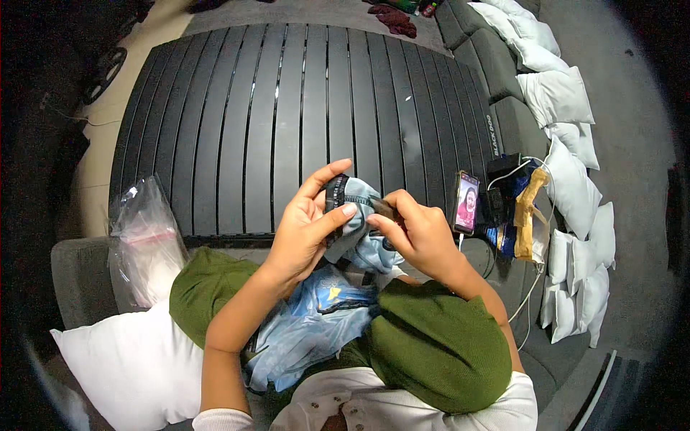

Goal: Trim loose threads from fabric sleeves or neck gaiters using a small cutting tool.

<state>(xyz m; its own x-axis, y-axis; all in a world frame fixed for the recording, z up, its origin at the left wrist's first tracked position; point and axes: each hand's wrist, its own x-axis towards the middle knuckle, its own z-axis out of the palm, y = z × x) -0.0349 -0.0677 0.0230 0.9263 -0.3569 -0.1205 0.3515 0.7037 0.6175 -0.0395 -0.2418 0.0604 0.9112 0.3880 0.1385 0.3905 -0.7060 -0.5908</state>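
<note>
A light blue garment (309,323) with dark trim and a small yellow patch lies bunched across my lap, its upper part raised in front of me. My left hand (303,226) grips the raised part at a dark stitched edge, thumb on the cloth and index finger stretched up. Thumb and forefinger of my right hand (425,233) pinch the opposite side, at a dark piece against the blue cloth. Whether that piece is trim or a separate small object, I cannot tell.
A dark slatted table (287,122) stands ahead. Beside my right hand are a lit phone (466,203) on a cable and a yellow-brown packet (528,215). A clear plastic bag (147,241) and white pillow (129,366) sit left. Several white cushions (575,183) line the right.
</note>
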